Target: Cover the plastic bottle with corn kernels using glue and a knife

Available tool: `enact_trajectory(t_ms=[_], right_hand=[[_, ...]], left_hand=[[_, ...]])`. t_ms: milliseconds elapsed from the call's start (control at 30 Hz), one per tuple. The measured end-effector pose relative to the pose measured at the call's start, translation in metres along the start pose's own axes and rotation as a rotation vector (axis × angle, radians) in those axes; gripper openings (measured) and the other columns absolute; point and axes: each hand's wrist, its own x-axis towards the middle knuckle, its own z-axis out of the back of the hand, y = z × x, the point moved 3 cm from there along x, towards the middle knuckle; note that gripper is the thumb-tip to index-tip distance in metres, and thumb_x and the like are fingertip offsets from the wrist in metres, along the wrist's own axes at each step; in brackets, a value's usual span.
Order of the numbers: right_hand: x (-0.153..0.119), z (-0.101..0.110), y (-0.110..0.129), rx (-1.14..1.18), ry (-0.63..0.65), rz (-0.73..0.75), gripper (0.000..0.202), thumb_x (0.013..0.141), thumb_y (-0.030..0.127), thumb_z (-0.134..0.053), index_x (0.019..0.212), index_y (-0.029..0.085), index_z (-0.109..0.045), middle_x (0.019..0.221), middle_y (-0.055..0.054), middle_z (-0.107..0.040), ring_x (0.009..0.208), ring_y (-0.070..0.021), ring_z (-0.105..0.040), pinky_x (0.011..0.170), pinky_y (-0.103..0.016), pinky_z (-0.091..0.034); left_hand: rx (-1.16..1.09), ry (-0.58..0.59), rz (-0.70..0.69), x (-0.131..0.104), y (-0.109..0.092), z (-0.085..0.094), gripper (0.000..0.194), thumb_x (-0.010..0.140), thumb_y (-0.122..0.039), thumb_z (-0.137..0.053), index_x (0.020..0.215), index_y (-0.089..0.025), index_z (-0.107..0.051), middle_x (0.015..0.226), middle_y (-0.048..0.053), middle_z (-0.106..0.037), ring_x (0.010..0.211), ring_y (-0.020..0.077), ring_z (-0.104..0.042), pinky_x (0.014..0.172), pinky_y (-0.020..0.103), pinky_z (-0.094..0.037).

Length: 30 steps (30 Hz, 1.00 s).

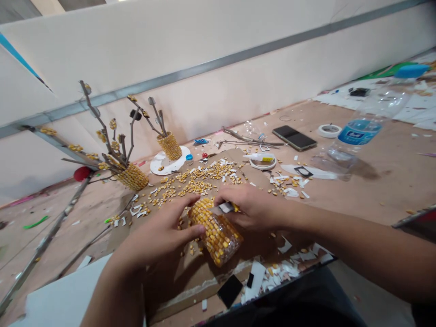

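A clear plastic cup-like container (218,234), lying tilted on its side, is largely covered with rows of yellow corn kernels. Some transparent wall shows near its lower right end. My left hand (170,222) is closed around its left side, thumb pressing on the kernels. At the container's upper right, my right hand (247,206) pinches a small flat grey-and-white blade-like piece (224,208) with yellow beside the fingers. Its exact kind is unclear. Loose corn kernels (195,187) and white scraps spread over the cardboard behind both hands.
Two kernel-covered pots, one left (132,176) and one on a white disc (170,146), hold branches. A glue bottle (260,157), phone (294,137), tape roll (329,131) and plastic bottle (361,131) stand or lie at right. Black squares (230,290) lie near the front edge.
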Motion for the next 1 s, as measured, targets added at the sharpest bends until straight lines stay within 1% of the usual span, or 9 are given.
enact_trajectory(t_ms=[33,100,300,400,533,600,667,833,1000], right_hand=[[0.0004,-0.0004,0.0009,0.002,0.028,-0.008,0.019,0.085,0.008,-0.063,0.102,0.018,-0.066,0.098,-0.007,-0.073,0.088,-0.0197,-0.062,0.077,-0.031,-0.045],[0.001,-0.0006,0.0036,-0.004,0.059,-0.017,0.023,0.085,0.006,-0.063,0.104,0.018,-0.067,0.102,-0.008,-0.074,0.091,-0.0208,-0.064,0.079,-0.032,-0.046],[0.0004,0.0,0.0068,-0.025,0.097,-0.009,0.028,0.081,0.0,-0.06,0.102,0.017,-0.071,0.113,-0.011,-0.074,0.097,-0.0218,-0.066,0.083,-0.033,-0.049],[0.0006,-0.0001,0.0058,-0.042,0.08,-0.012,0.027,0.081,0.0,-0.061,0.098,0.018,-0.071,0.108,-0.009,-0.075,0.091,-0.02,-0.064,0.079,-0.031,-0.047],[0.0024,0.0007,0.0073,-0.048,0.036,-0.049,0.015,0.084,0.006,-0.065,0.091,0.018,-0.07,0.09,-0.005,-0.073,0.081,-0.0186,-0.062,0.073,-0.03,-0.042],[0.0033,0.0015,0.0082,-0.01,0.005,-0.078,0.01,0.089,0.01,-0.066,0.094,0.018,-0.069,0.086,-0.003,-0.073,0.077,-0.0172,-0.061,0.071,-0.029,-0.04],[0.0036,0.0019,0.0078,0.023,-0.033,-0.109,0.009,0.092,0.014,-0.067,0.099,0.019,-0.068,0.088,-0.003,-0.073,0.076,-0.0162,-0.061,0.07,-0.028,-0.04],[0.002,0.0007,0.004,0.013,-0.097,-0.151,0.021,0.091,0.021,-0.072,0.111,0.022,-0.066,0.098,-0.004,-0.074,0.08,-0.0173,-0.063,0.072,-0.029,-0.042],[0.0014,0.0012,0.0042,-0.018,-0.095,-0.148,0.027,0.096,0.025,-0.067,0.123,0.022,-0.064,0.102,-0.005,-0.075,0.084,-0.0192,-0.065,0.074,-0.031,-0.045]], left_hand=[[0.005,0.041,0.027,0.0,0.0034,0.0002,0.072,0.083,-0.058,-0.079,0.144,-0.023,-0.065,0.152,0.015,-0.067,0.139,0.04,-0.062,0.12,0.057,-0.047],[-0.013,0.068,0.04,0.0013,0.0066,-0.0008,0.075,0.081,-0.056,-0.081,0.146,-0.023,-0.064,0.154,0.014,-0.065,0.142,0.0402,-0.06,0.123,0.057,-0.045],[-0.066,0.038,-0.007,0.0063,0.0053,-0.0047,0.067,0.082,-0.05,-0.084,0.142,-0.026,-0.068,0.15,0.011,-0.069,0.139,0.0378,-0.064,0.121,0.056,-0.049],[-0.065,0.041,-0.001,0.0066,0.0056,-0.0046,0.068,0.082,-0.049,-0.084,0.143,-0.025,-0.067,0.15,0.012,-0.069,0.14,0.0382,-0.063,0.122,0.056,-0.048],[-0.073,0.053,0.01,0.0068,0.0067,-0.0049,0.07,0.082,-0.051,-0.084,0.144,-0.026,-0.066,0.152,0.011,-0.067,0.143,0.0385,-0.061,0.123,0.057,-0.045],[-0.081,0.056,0.009,0.007,0.0073,-0.0056,0.07,0.082,-0.051,-0.084,0.144,-0.026,-0.067,0.153,0.011,-0.067,0.143,0.0386,-0.06,0.124,0.057,-0.045],[-0.091,0.052,0.003,0.0074,0.0079,-0.0063,0.069,0.081,-0.051,-0.084,0.144,-0.026,-0.067,0.153,0.011,-0.067,0.143,0.0388,-0.06,0.123,0.058,-0.045],[-0.118,0.028,-0.021,0.0079,0.0078,-0.0057,0.067,0.08,-0.049,-0.087,0.142,-0.03,-0.069,0.15,0.009,-0.069,0.141,0.0388,-0.062,0.121,0.06,-0.047],[-0.125,0.02,-0.031,0.0082,0.0072,-0.0042,0.065,0.078,-0.047,-0.089,0.139,-0.031,-0.072,0.148,0.009,-0.07,0.138,0.0393,-0.065,0.119,0.06,-0.049]])
